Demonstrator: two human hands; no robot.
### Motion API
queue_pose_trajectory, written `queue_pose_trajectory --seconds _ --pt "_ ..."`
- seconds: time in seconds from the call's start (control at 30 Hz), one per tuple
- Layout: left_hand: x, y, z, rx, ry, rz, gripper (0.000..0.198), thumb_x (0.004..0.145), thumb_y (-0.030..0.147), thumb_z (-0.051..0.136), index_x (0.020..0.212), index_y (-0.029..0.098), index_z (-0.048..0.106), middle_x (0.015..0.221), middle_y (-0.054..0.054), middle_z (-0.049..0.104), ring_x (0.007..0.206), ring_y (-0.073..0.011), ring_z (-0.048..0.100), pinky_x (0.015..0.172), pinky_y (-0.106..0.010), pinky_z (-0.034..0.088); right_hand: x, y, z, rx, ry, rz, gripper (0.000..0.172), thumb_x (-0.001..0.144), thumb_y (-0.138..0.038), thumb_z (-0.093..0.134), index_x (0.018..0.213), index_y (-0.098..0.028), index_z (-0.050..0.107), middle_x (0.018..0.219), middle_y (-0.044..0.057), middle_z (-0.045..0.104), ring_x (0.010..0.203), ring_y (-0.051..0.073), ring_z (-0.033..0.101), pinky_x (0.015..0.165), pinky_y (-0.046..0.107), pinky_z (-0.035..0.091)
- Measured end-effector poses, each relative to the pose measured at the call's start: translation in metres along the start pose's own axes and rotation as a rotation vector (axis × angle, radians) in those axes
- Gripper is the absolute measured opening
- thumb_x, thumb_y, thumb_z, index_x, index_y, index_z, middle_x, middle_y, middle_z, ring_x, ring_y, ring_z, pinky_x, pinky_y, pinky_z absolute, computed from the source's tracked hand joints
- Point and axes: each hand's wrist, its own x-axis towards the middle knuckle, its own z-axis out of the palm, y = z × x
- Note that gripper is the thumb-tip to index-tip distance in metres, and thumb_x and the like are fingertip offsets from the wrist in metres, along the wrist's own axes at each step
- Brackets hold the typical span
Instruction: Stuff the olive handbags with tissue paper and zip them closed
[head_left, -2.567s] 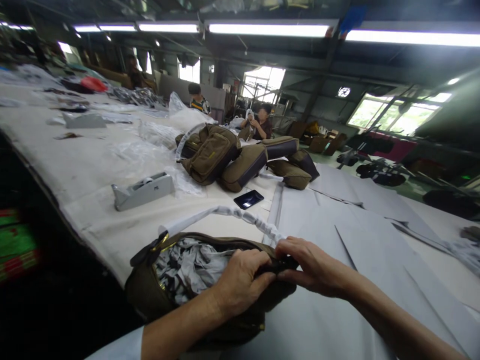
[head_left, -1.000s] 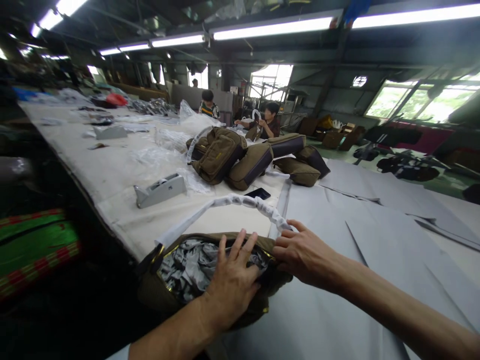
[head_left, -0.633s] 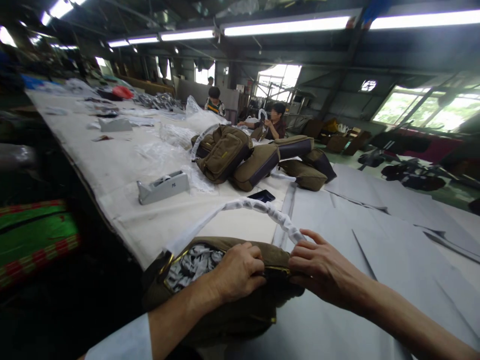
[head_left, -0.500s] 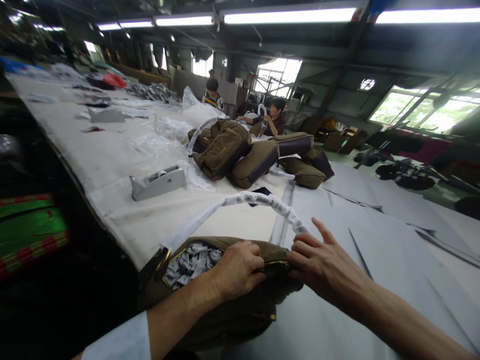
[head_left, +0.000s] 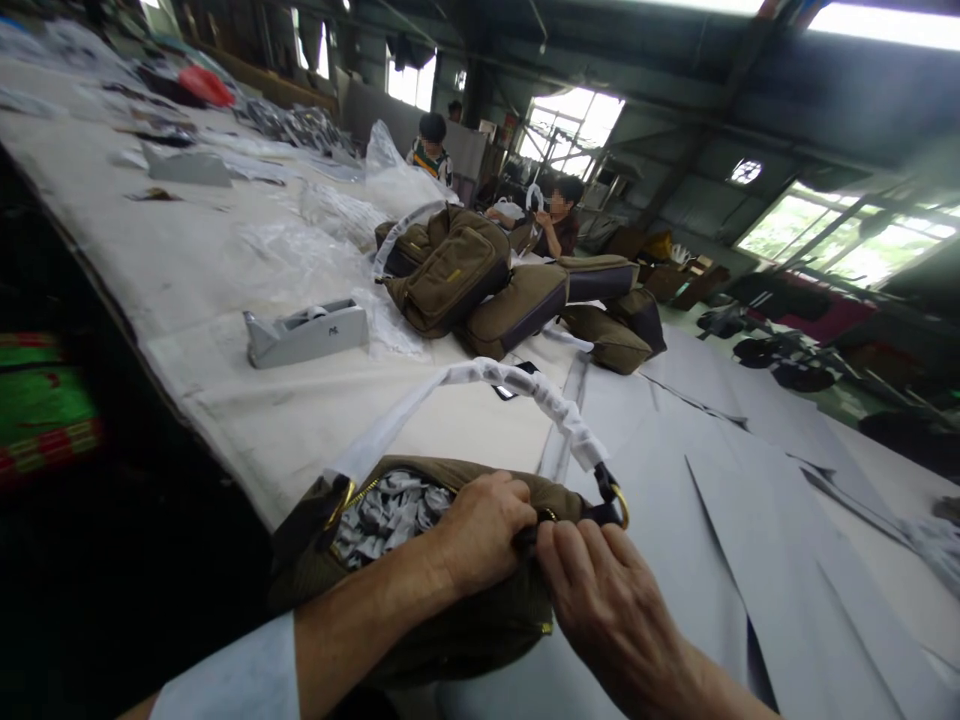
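An olive canvas bag (head_left: 450,630) lies at the near edge of the table, its top partly unzipped and stuffed with crumpled grey paper (head_left: 386,508). Its handle (head_left: 517,385) is wrapped in white paper and arches above it. My left hand (head_left: 480,530) is closed over the bag's top edge by the zip. My right hand (head_left: 600,600) is closed in a pinch right beside it, at the zip's end near a brass ring (head_left: 619,505); what it pinches is hidden.
A grey tape dispenser (head_left: 304,332) stands to the left. A pile of olive bags (head_left: 480,290) lies further back, a dark phone (head_left: 510,385) before it. Grey paper sheets (head_left: 750,480) cover the right side. Clear plastic wrap is strewn on the table. Two people sit at the far end.
My right hand has drawn nearer and closed from spread fingers into a pinch at the zip's end. The left hand keeps its hold on the bag top. My view has tilted down.
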Motion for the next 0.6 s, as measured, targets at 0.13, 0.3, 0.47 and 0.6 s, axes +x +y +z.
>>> queue_pose_trajectory --seconds 0.13,0.3,0.47,0.6 --pt "-0.001 -0.004 0.001 -0.073 0.041 0.022 0.011 0.073 0.017 0.060 0.063 0.014 0.064 0.075 -0.003 0.061 0.075 -0.0167 0.050 0.068 -0.028 0.036 0.001 0.000 0.003 0.018 0.028 -0.069 0.026 0.077 0.000 0.040 0.094 -0.010 0.058 0.088 0.009 0.057 0.076 0.022 0.050 0.060 0.036 0.037" --pt "-0.004 0.000 0.001 0.004 0.006 0.032 0.015 0.076 0.022 0.061 0.062 0.015 0.061 0.076 -0.002 0.059 0.076 -0.0160 0.049 0.069 -0.028 0.036 -0.004 0.034 -0.007 0.146 -0.151 0.013 0.044 0.071 0.007 0.039 0.112 -0.005 0.052 0.103 0.014 0.061 0.092 0.023 0.055 0.055 0.027 0.044" --pt "-0.004 0.004 -0.002 0.006 0.002 -0.011 0.007 0.072 0.021 0.062 0.070 0.017 0.057 0.079 0.000 0.057 0.081 -0.0171 0.049 0.069 -0.029 0.035 -0.003 0.050 -0.006 0.419 -0.372 0.079 0.020 0.078 0.002 0.047 0.079 -0.017 0.053 0.076 0.003 0.057 0.068 0.017 0.051 0.056 0.027 0.040" --pt "-0.004 0.004 -0.001 -0.002 0.013 0.023 0.007 0.073 0.017 0.059 0.078 0.019 0.055 0.082 0.000 0.057 0.083 -0.0174 0.048 0.071 -0.029 0.035 -0.012 0.054 0.004 0.525 -0.221 0.053 0.014 0.086 -0.005 0.045 0.079 -0.017 0.049 0.074 0.002 0.053 0.067 0.016 0.045 0.054 0.027 0.034"
